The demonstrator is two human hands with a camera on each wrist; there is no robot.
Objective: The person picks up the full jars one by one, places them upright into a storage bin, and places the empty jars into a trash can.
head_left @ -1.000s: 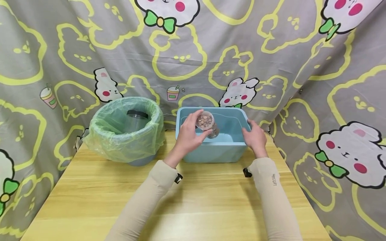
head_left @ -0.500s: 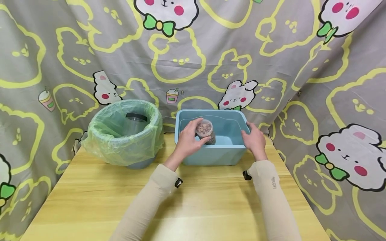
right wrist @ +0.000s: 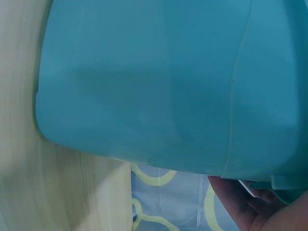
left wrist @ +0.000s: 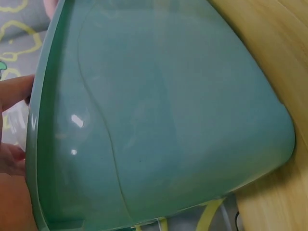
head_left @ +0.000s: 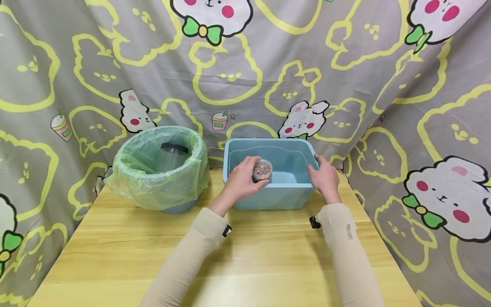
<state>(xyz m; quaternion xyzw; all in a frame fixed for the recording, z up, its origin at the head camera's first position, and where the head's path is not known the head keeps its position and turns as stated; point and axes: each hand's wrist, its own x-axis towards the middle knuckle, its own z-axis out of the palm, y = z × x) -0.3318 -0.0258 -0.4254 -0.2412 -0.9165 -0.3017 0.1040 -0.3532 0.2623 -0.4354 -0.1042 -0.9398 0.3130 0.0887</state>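
My left hand holds a clear round jar with small brown pieces showing through its top. The jar is inside the light-blue plastic bin, near its front left, and its lower part is hidden by the front wall. In the left wrist view, fingers show beyond the bin's rim, with a sliver of the jar between them. My right hand grips the bin's right rim, thumb on the inner side. The right wrist view shows that hand at the rim's end.
Left of the blue bin stands a round bucket lined with a thin green bag. A clear jar with a black lid leans inside it. Both stand on a wooden table before a patterned curtain.
My left hand has lowered the jar deeper into the blue bin, turning it from tilted to more upright. My right hand has stayed on the bin's rim.
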